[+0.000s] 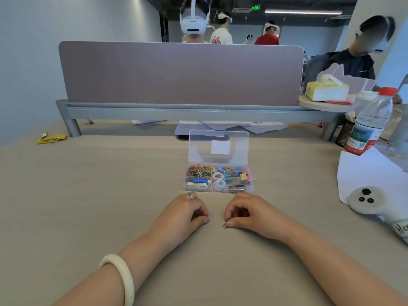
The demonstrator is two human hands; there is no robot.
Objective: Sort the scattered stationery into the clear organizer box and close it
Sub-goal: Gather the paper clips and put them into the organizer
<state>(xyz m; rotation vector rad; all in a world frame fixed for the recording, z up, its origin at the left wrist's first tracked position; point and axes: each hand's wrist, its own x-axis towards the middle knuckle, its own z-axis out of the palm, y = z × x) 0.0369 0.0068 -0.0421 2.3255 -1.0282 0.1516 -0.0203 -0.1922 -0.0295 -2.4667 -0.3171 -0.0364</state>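
Note:
The clear organizer box [251, 184] sits on the desk straight ahead, its lid [218, 138] standing open at the back. Its compartments hold coloured paper clips [199, 171], an eraser [198, 183], pastel rings [218, 181] and binder clips [238, 173]. My right hand [247, 212] rests on the desk just in front of the box and pinches a small metal paper clip [225, 225] between thumb and fingers. My left hand [187, 209] lies beside it with fingers curled and nothing visible in it.
A grey desk divider [181, 74] stands behind the box. A water bottle [371, 122], white paper [371, 173] and a white controller [375, 204] lie at the right. A yellow wrapper [51, 138] lies far left. People in headsets are behind the divider.

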